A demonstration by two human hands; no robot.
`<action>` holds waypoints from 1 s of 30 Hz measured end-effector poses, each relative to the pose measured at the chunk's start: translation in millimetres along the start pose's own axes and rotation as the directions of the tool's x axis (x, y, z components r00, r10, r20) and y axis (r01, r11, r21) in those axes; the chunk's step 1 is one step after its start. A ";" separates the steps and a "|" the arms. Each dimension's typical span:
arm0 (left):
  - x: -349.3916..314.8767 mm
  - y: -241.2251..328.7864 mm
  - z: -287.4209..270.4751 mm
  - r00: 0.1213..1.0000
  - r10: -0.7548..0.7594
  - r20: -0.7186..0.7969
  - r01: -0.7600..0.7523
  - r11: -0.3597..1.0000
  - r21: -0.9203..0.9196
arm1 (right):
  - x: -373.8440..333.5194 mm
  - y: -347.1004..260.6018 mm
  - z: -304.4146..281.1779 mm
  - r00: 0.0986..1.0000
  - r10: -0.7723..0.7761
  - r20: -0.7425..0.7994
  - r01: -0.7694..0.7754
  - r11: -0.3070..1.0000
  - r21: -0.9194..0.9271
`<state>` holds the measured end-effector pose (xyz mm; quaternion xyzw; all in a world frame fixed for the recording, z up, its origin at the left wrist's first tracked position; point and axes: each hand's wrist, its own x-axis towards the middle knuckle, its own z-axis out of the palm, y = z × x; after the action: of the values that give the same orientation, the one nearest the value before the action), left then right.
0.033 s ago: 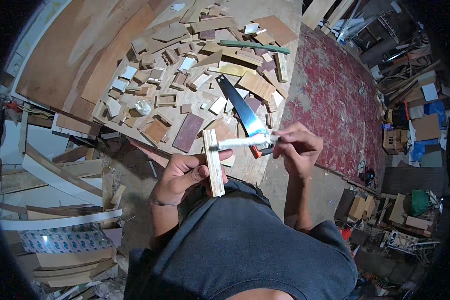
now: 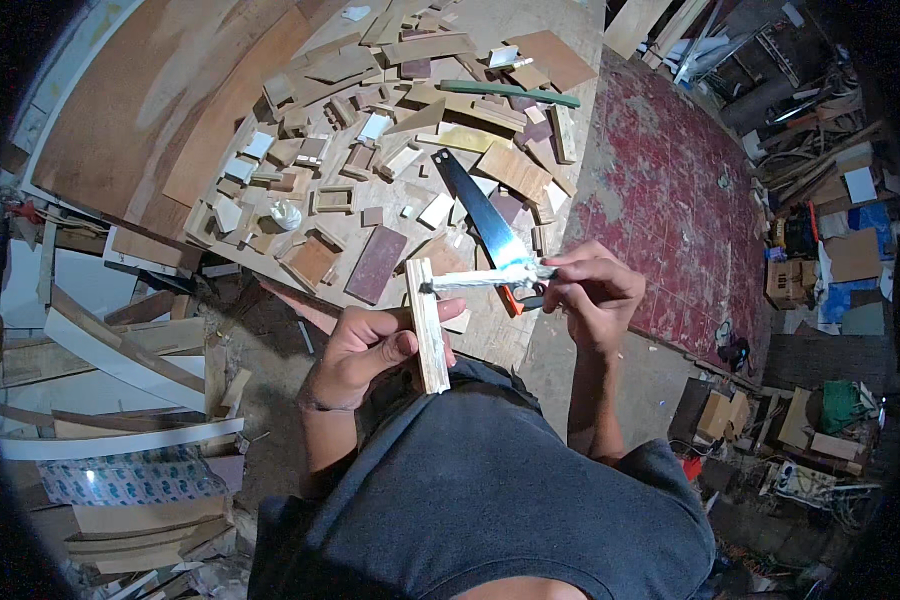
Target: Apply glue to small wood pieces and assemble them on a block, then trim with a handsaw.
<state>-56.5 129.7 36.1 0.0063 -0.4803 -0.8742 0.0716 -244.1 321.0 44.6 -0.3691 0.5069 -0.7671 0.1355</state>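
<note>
My left hand (image 2: 360, 358) is closed around a short pale wooden piece (image 2: 429, 335), held upright with its layered edge facing up. My right hand (image 2: 600, 290) pinches one end of a slim, whitish, lumpy stick-like thing (image 2: 480, 278), whose exact kind I cannot make out. Its dark far tip meets or nearly meets the upper part of the wooden piece. Beneath the right end of this stick, on the worktable, lies a handsaw (image 2: 482, 215) with a dark blade and an orange-and-black handle, partly covered by the stick.
Small wooden boxes and offcuts (image 2: 333, 200) crowd the worktable, with a maroon board (image 2: 376, 265), a green strip (image 2: 510, 93) and a whitish crumpled lump (image 2: 286, 214). Large boards (image 2: 160, 110) lie at left. Scrap panels (image 2: 120, 350) pile below them. A worn red floor (image 2: 660, 200) stretches right.
The white stick in my right hand has shifted up slightly, and its tip is a little nearer the wooden piece. My left hand stays in place.
</note>
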 end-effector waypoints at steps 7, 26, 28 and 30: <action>1.6 1.4 -4.8 0.997 -0.077 -0.022 0.078 0.997 0.028 | 6.8 6.3 -9.7 0.992 -0.003 0.127 0.007 0.999 -0.033; 3.7 5.5 -2.6 0.996 -0.062 -0.061 0.061 0.998 -0.021 | 12.3 13.3 -9.1 0.990 0.017 0.139 -0.014 1.000 -0.020; 3.9 6.2 -0.4 0.994 -0.031 -0.103 0.033 0.999 0.017 | 12.7 11.0 -10.1 0.983 -0.005 0.184 0.003 1.000 0.010; 1.7 0.8 -2.7 0.990 -0.018 -0.143 0.021 0.999 0.024 | 9.0 8.7 -13.6 0.973 -0.005 0.231 0.001 1.000 0.017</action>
<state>-57.8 126.7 35.4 0.0746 -0.4849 -0.8659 0.0973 -261.3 321.0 37.9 -0.4556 0.4806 -0.7233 0.1957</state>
